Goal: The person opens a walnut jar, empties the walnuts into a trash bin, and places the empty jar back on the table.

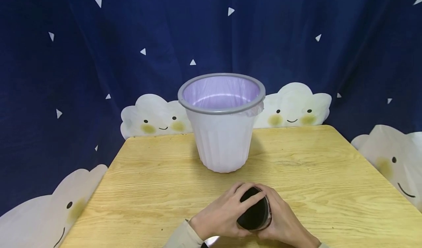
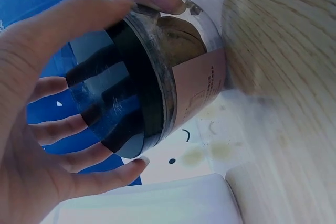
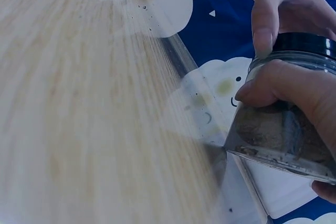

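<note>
Head view shows both hands wrapped around a clear jar (image 1: 254,214) with a black lid (image 1: 253,212), held just above the near edge of the table (image 1: 329,174), in front of the white bin (image 1: 222,138) and a little to its right. The jar is tipped: its long axis leans back toward the person, so the flat black lid faces up and toward the head camera while the base points down and away toward the bin.

The left hand (image 1: 219,215) comes in from the near left, wrist low by the table edge, its fingers (image 1: 238,190) curled over the lid's rim. In the left wrist view that hand's thumb and fingers circle the lid (image 2: 113,95), with the jar's label and brown contents beyond it. The right hand (image 1: 285,222) cups the jar from the right side, its fingers curled round the glass body; the right wrist view shows them gripping the jar (image 3: 283,129) under the lid, brown powder visible inside.

The bin stands upright at the table's far middle, lined with a pale purple bag.
</note>
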A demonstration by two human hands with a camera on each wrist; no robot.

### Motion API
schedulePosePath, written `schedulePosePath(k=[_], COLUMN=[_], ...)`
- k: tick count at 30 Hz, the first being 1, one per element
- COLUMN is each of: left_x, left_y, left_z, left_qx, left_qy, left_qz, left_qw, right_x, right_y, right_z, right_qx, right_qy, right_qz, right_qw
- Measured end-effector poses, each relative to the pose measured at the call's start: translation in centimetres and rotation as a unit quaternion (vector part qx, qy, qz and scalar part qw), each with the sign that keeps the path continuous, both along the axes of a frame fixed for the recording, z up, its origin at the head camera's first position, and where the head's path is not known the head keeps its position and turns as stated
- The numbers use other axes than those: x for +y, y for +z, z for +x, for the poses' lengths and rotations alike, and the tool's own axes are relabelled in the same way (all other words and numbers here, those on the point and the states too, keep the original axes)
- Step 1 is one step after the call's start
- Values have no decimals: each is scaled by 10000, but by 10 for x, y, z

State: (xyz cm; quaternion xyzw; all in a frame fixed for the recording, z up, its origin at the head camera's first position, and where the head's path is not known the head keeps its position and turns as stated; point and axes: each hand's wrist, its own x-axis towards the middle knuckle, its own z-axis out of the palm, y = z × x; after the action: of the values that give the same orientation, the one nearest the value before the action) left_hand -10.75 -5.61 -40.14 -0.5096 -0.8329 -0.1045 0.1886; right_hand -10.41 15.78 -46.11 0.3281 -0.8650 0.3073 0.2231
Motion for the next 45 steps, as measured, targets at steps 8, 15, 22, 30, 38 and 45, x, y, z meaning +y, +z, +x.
schedulePosePath(k=[8, 15, 22, 30, 38, 45], left_x=[0, 1, 2, 1, 2, 2], left_y=[-2, -3, -3, -4, -5, -5], left_z=[0, 1, -1, 0, 0, -1], left_qx=[-63, -82, 91, 13, 188, 286], left_qy=[116, 347, 147, 245, 70, -39], left_qz=[28, -38, -37, -106, 11, -131], left_qw=[9999, 9994, 9998, 9996, 9998, 9995], right_x=[0, 0, 0, 0, 0, 1], right_y=[-1, -1, -1, -2, -2, -2], right_z=[1, 0, -1, 1, 0, 1], right_qx=[-11, 139, 201, 0, 36, -113], right_qy=[-33, -45, -25, -25, 63, 83], right_qz=[-64, -94, -34, -47, -51, -88], right_qw=[10000, 9998, 9998, 10000, 10000, 9999])
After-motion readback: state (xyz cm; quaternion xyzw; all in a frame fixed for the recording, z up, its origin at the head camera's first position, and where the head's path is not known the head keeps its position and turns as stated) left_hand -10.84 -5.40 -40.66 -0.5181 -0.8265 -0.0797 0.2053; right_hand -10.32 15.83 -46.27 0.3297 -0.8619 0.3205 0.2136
